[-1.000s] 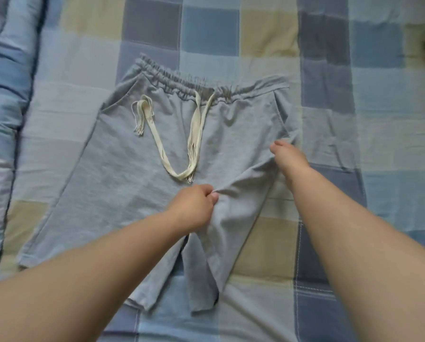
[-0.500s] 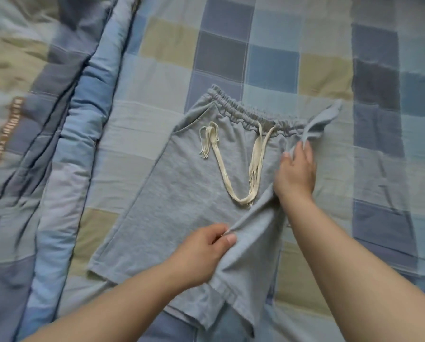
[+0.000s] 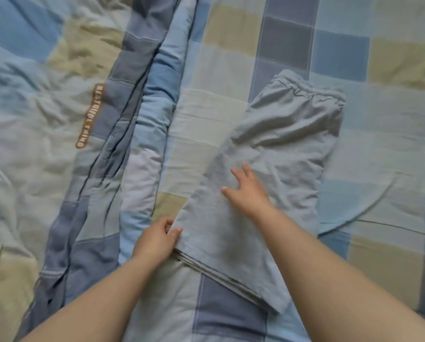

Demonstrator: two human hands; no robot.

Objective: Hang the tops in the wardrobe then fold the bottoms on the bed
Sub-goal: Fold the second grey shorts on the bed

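Observation:
A pair of grey shorts (image 3: 280,149) lies on the checked bedsheet (image 3: 231,70), folded in half lengthwise with one leg over the other. The elastic waistband points to the upper right and the hems lie toward me. The drawstring is hidden inside the fold. My left hand (image 3: 157,239) pinches the lower left corner of the stacked legs near the hem. With fingers spread, my right hand (image 3: 246,191) lies flat on the top layer, pressing the fabric.
A rumpled checked quilt (image 3: 58,144) with an orange lettered label is bunched along the left side of the bed. Bare sheet shows to the right of the shorts and beyond the waistband.
The right half of the shorts has been brought over onto the left half, covering the drawstring. My right hand let go and now lies flat; my left hand moved to the hem corner.

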